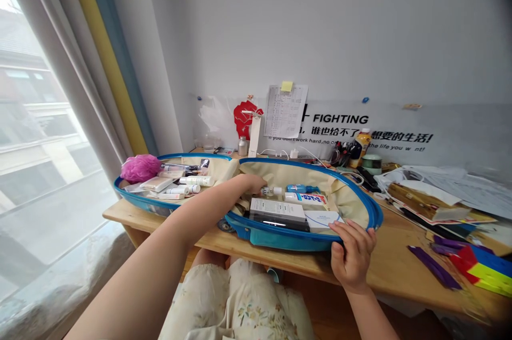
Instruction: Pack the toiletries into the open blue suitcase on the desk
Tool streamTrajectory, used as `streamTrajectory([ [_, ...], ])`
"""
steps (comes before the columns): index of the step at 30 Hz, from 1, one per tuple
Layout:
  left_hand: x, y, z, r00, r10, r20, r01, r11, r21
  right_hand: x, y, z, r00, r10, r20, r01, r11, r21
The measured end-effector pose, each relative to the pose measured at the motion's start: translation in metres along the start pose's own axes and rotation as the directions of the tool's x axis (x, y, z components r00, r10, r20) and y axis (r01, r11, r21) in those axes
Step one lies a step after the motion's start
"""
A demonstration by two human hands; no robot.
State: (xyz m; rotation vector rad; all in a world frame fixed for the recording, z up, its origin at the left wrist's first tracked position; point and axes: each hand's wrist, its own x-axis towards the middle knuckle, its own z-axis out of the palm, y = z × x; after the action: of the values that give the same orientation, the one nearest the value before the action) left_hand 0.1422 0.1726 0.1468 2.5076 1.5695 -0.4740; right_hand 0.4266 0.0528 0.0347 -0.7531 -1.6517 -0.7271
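A blue-rimmed suitcase (276, 244) lies unfolded on the desk, both halves filled with toiletries. My left hand (253, 184) reaches into the right half, its fingers closed at the end of a small clear bottle (272, 191) with a pale cap; the fingertips are partly hidden. Close by lie a blue bottle (303, 188), a white toothpaste tube (306, 200), a white printed box (276, 209) and a smaller white box (322, 219). My right hand (354, 255) grips the suitcase's near right rim, thumb outside and fingers over the edge.
The left half holds a pink bath puff (140, 168), white tubes (196, 181) and packets. Papers (440, 183), purple strips (434, 267) and coloured blocks (486, 268) spread over the desk's right side. An orange-yellow bottle (362, 144) stands at the back. A curtained window is left.
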Motion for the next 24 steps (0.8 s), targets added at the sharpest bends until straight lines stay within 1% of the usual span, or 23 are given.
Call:
streamTrajectory([
  [4, 0.005, -0.005, 0.006, 0.999, 0.01, 0.031, -0.008, 0.999, -0.038, -0.001, 0.001, 0.0, 1.0, 0.0, -0.006, 0.0, 1.0, 0.003],
  [10, 0.011, -0.005, 0.012, 0.999, 0.009, 0.05, -0.005, 0.996, -0.084, -0.003, 0.001, 0.001, 1.0, 0.016, -0.004, -0.016, 1.0, 0.014],
  [14, 0.008, -0.002, 0.011, 1.0, -0.004, 0.01, 0.005, 0.994, -0.112, -0.002, 0.001, 0.001, 1.0, 0.002, -0.01, -0.002, 1.0, 0.01],
  [17, 0.0, -0.004, 0.001, 0.997, -0.019, -0.078, 0.009, 0.991, -0.131, -0.002, 0.002, 0.001, 1.0, -0.005, -0.01, 0.005, 1.0, 0.007],
  [19, -0.01, -0.014, -0.009, 0.984, -0.043, -0.175, 0.019, 0.99, -0.138, -0.002, 0.002, 0.001, 1.0, -0.006, -0.009, 0.006, 1.0, 0.007],
  [20, -0.017, -0.022, -0.015, 0.973, -0.065, -0.221, 0.034, 0.99, -0.14, -0.002, 0.002, 0.001, 1.0, -0.006, -0.007, 0.006, 1.0, 0.007],
  [22, -0.036, -0.047, -0.023, 0.95, -0.13, -0.283, 0.093, 0.986, -0.141, -0.001, 0.002, 0.001, 1.0, -0.007, -0.009, 0.008, 1.0, 0.007],
  [24, -0.06, -0.078, -0.026, 0.934, -0.216, -0.283, 0.186, 0.974, -0.131, 0.0, 0.001, 0.001, 1.0, -0.008, -0.016, 0.008, 1.0, 0.009],
])
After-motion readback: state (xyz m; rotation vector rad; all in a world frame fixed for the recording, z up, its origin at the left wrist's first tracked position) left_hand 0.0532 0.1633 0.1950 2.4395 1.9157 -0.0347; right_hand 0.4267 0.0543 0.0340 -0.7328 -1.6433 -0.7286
